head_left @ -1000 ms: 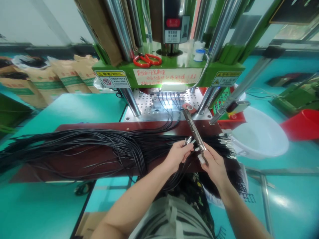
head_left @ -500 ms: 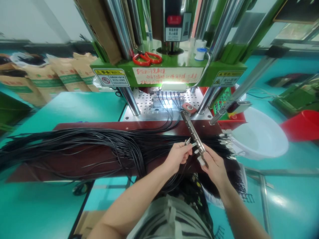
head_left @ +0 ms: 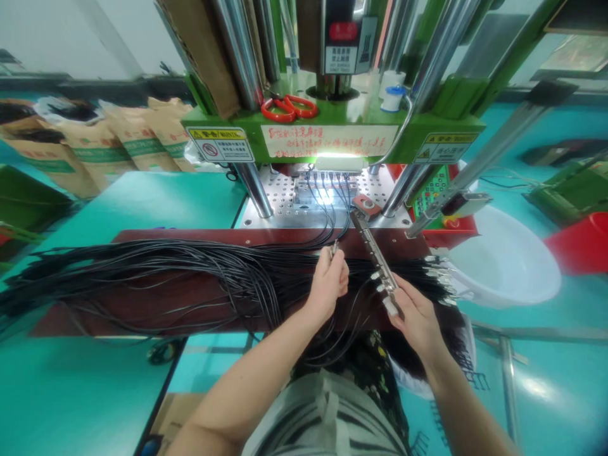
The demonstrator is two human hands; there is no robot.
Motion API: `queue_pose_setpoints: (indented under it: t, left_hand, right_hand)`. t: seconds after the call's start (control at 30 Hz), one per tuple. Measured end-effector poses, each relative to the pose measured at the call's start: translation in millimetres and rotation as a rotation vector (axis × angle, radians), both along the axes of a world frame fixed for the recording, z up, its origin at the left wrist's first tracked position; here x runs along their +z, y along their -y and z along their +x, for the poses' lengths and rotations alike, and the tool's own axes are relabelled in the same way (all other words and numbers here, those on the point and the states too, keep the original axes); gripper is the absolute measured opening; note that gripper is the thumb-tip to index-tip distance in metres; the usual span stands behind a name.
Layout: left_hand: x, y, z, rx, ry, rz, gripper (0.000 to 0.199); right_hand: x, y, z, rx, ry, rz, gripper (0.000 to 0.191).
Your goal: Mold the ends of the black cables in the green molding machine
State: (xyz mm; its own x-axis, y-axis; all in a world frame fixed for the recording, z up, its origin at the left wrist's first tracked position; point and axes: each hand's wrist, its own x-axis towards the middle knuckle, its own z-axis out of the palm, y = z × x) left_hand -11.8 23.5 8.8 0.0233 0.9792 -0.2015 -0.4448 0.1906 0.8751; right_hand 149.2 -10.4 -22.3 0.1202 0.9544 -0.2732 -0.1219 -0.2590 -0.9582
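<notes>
My right hand grips the near end of a long metal slotted bar, which slants up and left toward the machine's bed. Pale connector ends sit in the bar's slots near my right fingers, with thin black cables trailing from them. Left of the bar, my left hand is closed around small metal-tipped cable ends; how many is hidden by the fingers. Beneath both hands lies a thick bundle of black cables, its silvery connectors gathered at the right.
A green press with steel columns stands ahead; several cables run into a mould on its perforated plate. Red-handled scissors and a spool rest on the press. A white tub and red bucket are at right.
My left hand has drawn away from the bar, to the left and slightly up. A connector it held at the bar now sits in a slot. My right hand keeps holding the bar.
</notes>
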Motion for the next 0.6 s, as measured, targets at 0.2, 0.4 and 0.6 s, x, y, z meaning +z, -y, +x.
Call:
queue_pose_setpoints:
  t: [0.2, 0.4, 0.6]
  left_hand:
    - [2.0, 3.5, 7.8, -0.162, -0.085, -0.085, 0.027]
    - [3.7, -0.7, 2.2, -0.177, -0.142, -0.158, 0.022]
    - [-0.6, -2.9, -1.7, -0.175, -0.194, -0.139, 0.021]
  right_hand:
    - [5.3, 0.3, -1.6, 0.005, -0.013, -0.059, 0.041]
    - [5.4, -0.3, 0.6, 0.061, -0.030, -0.046, 0.042]
    - [9.7, -0.5, -0.2, 0.078, 0.039, -0.065, 0.046]
